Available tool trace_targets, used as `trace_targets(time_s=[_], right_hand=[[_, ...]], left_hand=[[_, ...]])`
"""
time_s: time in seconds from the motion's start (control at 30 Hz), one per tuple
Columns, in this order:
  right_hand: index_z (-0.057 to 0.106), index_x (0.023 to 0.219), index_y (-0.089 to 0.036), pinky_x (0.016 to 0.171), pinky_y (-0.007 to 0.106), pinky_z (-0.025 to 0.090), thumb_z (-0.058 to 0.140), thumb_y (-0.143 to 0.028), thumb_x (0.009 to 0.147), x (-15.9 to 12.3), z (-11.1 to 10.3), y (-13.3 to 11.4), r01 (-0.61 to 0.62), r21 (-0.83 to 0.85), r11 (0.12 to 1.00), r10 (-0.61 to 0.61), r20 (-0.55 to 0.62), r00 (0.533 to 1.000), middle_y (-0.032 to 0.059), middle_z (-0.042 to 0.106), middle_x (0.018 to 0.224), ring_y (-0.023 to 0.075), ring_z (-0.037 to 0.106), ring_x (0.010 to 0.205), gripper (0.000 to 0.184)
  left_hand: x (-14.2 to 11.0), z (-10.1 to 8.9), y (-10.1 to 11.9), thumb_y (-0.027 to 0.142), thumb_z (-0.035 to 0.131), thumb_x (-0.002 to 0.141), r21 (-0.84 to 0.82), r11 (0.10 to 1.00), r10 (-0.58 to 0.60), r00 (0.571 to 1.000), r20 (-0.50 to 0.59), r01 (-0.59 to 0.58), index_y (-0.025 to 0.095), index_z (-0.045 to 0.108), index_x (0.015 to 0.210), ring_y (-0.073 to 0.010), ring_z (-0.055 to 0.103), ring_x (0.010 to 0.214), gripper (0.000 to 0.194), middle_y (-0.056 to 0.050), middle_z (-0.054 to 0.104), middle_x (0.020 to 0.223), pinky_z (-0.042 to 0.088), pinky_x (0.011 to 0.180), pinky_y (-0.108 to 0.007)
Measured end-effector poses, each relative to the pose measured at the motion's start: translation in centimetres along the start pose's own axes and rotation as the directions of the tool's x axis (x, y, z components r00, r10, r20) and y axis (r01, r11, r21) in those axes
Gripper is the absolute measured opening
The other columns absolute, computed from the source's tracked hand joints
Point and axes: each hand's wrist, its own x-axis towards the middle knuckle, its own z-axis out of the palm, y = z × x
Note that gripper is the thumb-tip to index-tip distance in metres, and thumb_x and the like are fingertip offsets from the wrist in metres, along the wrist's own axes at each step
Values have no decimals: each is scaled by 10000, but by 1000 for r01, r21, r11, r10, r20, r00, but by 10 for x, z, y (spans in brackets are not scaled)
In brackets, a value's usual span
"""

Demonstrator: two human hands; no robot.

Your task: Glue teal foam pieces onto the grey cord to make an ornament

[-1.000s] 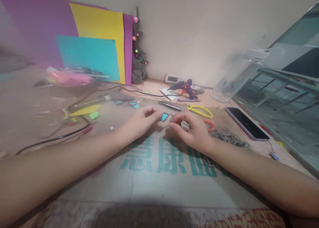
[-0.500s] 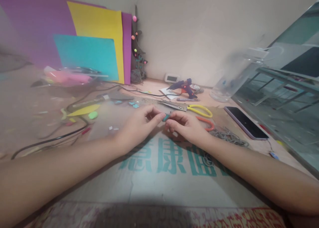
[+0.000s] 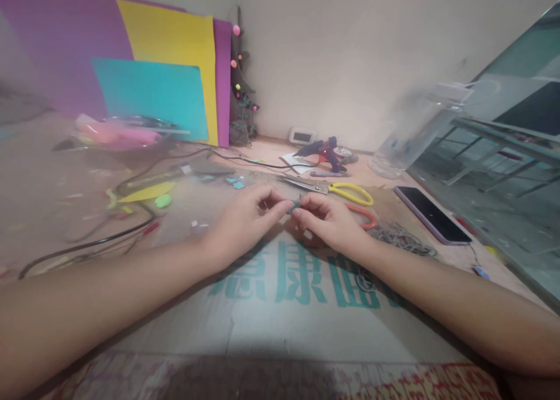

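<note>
A small teal piece (image 3: 293, 207) sits between my two hands, mostly covered by the fingertips; its exact shape is hidden. My left hand (image 3: 254, 213) pinches it from the left with thumb and forefinger. From the right, my right hand (image 3: 321, 213) pinches the same piece, fingers curled in. Both hands are just above a cardboard sheet (image 3: 262, 336) printed with large green characters. Behind my right hand lie scissors (image 3: 350, 193) with one yellow and one orange handle. Several small teal cut-outs (image 3: 236, 182) lie beyond my left hand.
A glue gun (image 3: 321, 152) with a red light rests at the back, its black cable running left. To the right are a phone (image 3: 431, 216), tangled grey cord (image 3: 405, 242) and a clear jug (image 3: 411, 132). Coloured sheets (image 3: 170, 38) lean on the wall at the left, above scraps.
My fingertips have closed a little further over the teal piece, so less of it shows. Both hands stay in nearly the same place.
</note>
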Motion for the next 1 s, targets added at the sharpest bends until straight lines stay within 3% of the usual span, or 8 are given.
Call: trace_targets(time_s=[0.5, 0.63, 0.73, 1.0], right_hand=[[521, 790, -188, 386, 165, 363, 561, -273, 861, 0, 0, 2, -25, -6, 1000, 25, 31, 999, -58, 569, 589, 61, 487, 441, 118], [552, 786, -180, 443, 188, 386, 561, -304, 876, 0, 0, 2, 7, 18, 1000, -8, 48, 999, -32, 612, 632, 69, 504, 488, 153], [582, 771, -173, 519, 206, 427, 523, -311, 911, 1, -3, 3, 56, -60, 997, -53, 64, 997, -6, 652, 678, 84, 540, 557, 206], [592, 785, -174, 594, 220, 455, 482, -326, 948, 2, -7, 5, 123, -165, 979, -108, 95, 990, -6, 651, 709, 97, 556, 609, 248]], left_hand=[[0, 0, 2, 308, 564, 890, -37, 999, -27, 999, 19, 28, 161, 632, 768, -135, 569, 728, 203, 9, 647, 738, 418, 693, -248], [2, 0, -1, 339, 564, 882, -138, 984, -111, 994, 13, 112, 157, 612, 764, -130, 556, 705, 222, 12, 616, 719, 414, 666, -238], [5, 0, -3, 378, 577, 866, -218, 959, -181, 983, 31, 184, 154, 587, 735, -119, 529, 654, 259, 17, 580, 687, 401, 617, -226], [8, -1, 0, 375, 593, 839, -273, 914, -296, 953, 60, 301, 168, 555, 695, -93, 441, 520, 255, 36, 518, 602, 352, 494, -202]])
